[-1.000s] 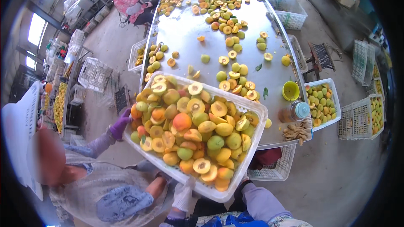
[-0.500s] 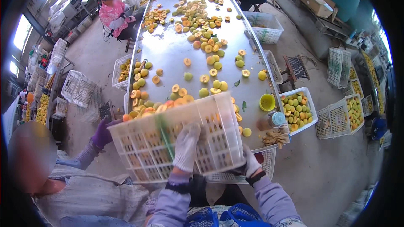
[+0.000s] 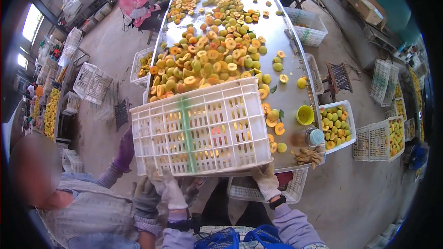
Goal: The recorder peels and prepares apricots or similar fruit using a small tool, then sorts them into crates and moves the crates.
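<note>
Grey floor (image 3: 341, 193) surrounds the long metal table (image 3: 294, 94); tilted over its near end, the white plastic crate (image 3: 203, 133) has its lower edge gripped by your gloved left hand (image 3: 170, 192) and right hand (image 3: 267, 182), halved stone fruit (image 3: 212, 55) heaped beyond.

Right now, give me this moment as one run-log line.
white crate: tipped toward metal table | left hand: at crate's lower edge | right hand: same edge | fruit: heaped on table beyond crate
</note>
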Demonstrator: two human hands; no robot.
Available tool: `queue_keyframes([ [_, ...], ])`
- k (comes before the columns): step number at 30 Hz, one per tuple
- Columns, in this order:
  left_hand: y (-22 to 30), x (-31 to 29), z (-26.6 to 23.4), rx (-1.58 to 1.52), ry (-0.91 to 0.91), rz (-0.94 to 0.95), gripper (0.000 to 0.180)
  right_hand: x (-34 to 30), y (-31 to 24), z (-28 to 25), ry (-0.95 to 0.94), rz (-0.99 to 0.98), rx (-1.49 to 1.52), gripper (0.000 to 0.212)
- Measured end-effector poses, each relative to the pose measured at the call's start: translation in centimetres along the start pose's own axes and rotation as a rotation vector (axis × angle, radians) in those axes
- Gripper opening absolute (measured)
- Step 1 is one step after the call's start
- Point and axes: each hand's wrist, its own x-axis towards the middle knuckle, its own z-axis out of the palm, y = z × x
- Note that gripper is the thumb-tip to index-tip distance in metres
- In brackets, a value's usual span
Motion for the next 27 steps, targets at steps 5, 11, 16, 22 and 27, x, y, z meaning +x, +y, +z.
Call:
queue_keyframes([
  [5, -3.4, 1.2, 1.1, 0.223, -0.009, 0.115, 0.046, 2.5, 3.6, 1.4, 0.059, -0.124, -0.391, 0.072],
  [11, -3.4, 0.9, 3.5, 0.114, -0.102, 0.097, 0.05, 2.9, 9.8, 0.8, -0.148, -0.032, -0.551, 0.055],
  [16, -1.3, 3.0, 4.7, 0.137, -0.143, 0.256, 0.052, 4.7, 16.6, 2.3, -0.107, -0.142, -0.15, 0.049],
  [22, 5.4, 10.0, 8.2, -0.018, -0.099, 0.383, 0.045, 6.9, 0.7, 1.6, 0.221, -0.349, -0.173, 0.05],
  [27, 13.0, 22.5, 18.2, -0.159, -0.006, 0.588, 0.026, 16.8, -11.8, -0.3, 0.418, -0.236, -0.026, 0.077],
])
